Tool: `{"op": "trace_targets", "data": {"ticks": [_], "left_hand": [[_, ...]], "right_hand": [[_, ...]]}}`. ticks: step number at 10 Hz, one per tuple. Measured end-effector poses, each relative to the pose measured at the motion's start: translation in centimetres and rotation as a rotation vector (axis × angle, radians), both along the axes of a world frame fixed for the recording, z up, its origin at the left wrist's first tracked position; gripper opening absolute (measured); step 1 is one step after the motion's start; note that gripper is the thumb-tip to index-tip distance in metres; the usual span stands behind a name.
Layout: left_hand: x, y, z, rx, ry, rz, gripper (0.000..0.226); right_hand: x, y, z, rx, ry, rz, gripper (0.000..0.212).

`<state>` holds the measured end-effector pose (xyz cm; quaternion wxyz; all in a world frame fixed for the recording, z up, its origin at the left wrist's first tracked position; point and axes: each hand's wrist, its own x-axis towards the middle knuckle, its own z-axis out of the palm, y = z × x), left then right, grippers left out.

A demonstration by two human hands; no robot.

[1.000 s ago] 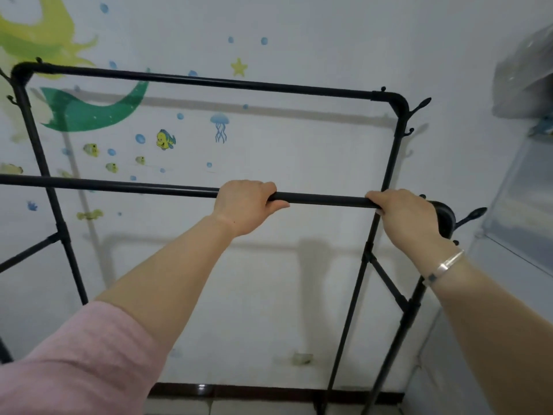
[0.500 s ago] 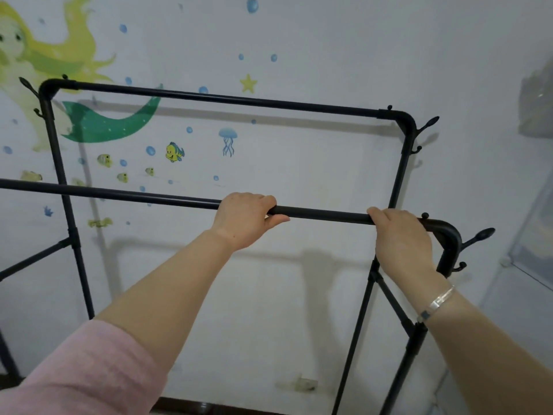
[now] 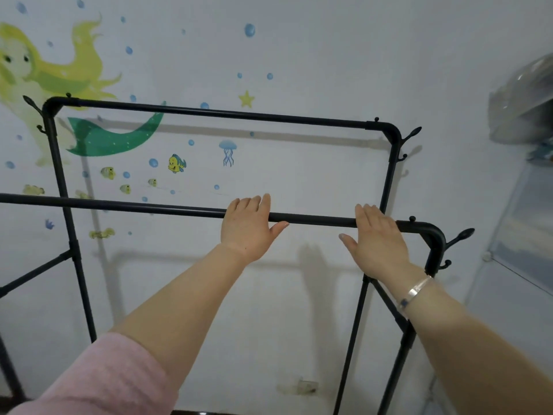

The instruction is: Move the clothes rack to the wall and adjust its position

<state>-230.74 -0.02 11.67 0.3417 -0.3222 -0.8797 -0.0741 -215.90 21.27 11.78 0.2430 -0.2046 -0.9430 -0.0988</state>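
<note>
Head view: our left hand (image 3: 247,227) and right hand (image 3: 378,238) lie flat, fingers unclenched, on the black tubular metal clothes rack (image 3: 314,219). We should push evenly, keeping it parallel to the white stickered wall (image 3: 314,70).

White wall (image 3: 299,55), mermaid sticker (image 3: 113,136), fish decals (image 3: 177,163)

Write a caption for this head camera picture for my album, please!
Two open hands, left hand and right hand, rest against the near bar of a black clothes rack by a sea-sticker wall.
</note>
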Motion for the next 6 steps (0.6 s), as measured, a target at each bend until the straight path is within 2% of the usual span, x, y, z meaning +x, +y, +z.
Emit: {"op": "trace_targets", "data": {"ticks": [2,4,6], "left_hand": [[1.0,-2.3,-0.4,-0.013,-0.124,-0.015,0.080],[0.9,-5.8,-1.6,-0.008,-0.122,0.058,0.083],[0.7,-7.8,-1.0,-0.044,-0.216,-0.043,0.081]], "right_hand": [[-1.8,-5.1,0.5,-0.041,-0.059,0.064,0.073],[-2.4,-7.8,-0.5,-0.025,-0.073,0.077,0.075],[-1.8,-8.3,-0.1,-0.024,-0.078,0.075,0.075]]}}
